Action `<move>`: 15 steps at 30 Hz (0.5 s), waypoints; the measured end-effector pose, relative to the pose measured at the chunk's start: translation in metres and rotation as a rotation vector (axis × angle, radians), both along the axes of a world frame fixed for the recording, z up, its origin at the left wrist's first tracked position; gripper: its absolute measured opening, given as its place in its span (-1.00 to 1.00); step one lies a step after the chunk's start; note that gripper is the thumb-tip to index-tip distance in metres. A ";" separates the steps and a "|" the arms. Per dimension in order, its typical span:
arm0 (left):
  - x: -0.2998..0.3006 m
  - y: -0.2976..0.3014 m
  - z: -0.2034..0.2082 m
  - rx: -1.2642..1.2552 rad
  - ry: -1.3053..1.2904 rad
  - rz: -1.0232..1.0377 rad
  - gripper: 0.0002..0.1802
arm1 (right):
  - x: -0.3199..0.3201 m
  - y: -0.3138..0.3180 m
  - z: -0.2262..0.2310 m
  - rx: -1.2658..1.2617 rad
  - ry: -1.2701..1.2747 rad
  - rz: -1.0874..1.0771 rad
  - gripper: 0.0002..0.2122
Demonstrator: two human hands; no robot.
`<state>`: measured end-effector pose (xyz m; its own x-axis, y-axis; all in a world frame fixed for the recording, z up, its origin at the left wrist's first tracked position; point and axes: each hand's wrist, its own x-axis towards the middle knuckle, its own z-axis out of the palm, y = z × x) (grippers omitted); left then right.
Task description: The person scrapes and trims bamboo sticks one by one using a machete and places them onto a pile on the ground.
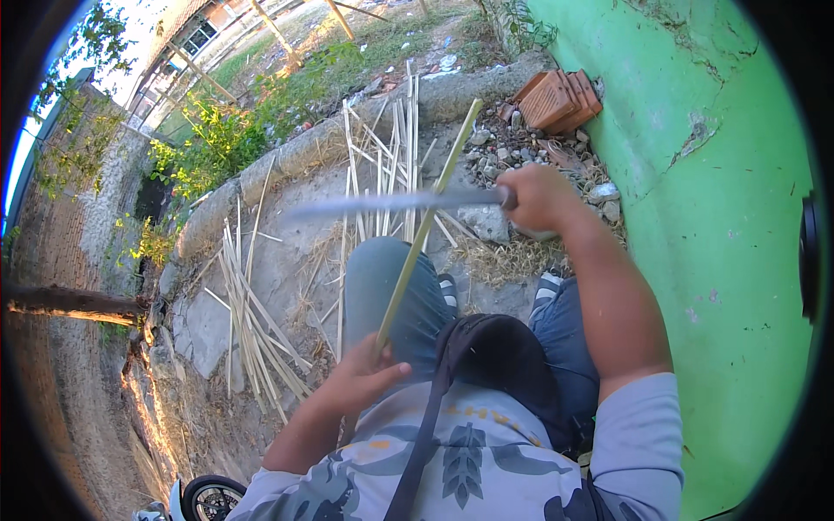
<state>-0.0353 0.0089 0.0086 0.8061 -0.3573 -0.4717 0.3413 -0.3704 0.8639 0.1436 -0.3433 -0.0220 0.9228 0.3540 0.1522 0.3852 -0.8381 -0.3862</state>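
My right hand (540, 200) is closed round the dark handle of a machete (365, 204). Its long blade points left and is smeared by motion. In my left hand (363, 378) is the near end of a long, pale bamboo strip (453, 158), which slants up and away over my bent left knee (378, 282). The blade crosses the strip around mid-length; whether they touch I cannot tell. More split bamboo strips (261, 334) lie in a loose pile on the ground to the left. Another bundle of strips (401, 143) lies beyond my knee.
Close on the right stands a green wall (712, 260). Stacked clay tiles (560, 102) and rubble (512, 156) lie along its foot. A low stone curb (304, 148) bounds the ground ahead. A dark bag (508, 356) rests on my lap; a motorbike wheel (213, 502) shows at lower left.
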 end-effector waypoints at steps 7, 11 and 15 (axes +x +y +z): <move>0.000 -0.002 -0.007 -0.031 0.088 0.028 -0.62 | 0.015 -0.018 -0.009 0.123 0.087 -0.250 -0.85; -0.003 -0.009 -0.001 0.013 0.077 0.031 -0.63 | 0.001 0.002 0.008 -0.022 0.080 -0.068 -0.85; -0.008 -0.011 0.000 0.149 -0.107 -0.124 -0.62 | 0.016 -0.021 -0.014 0.076 0.089 -0.183 -0.86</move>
<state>-0.0436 -0.0017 0.0086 0.8087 -0.3895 -0.4407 0.1943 -0.5304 0.8252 0.1598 -0.3647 -0.0365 0.9815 0.1702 0.0873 0.1912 -0.8578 -0.4771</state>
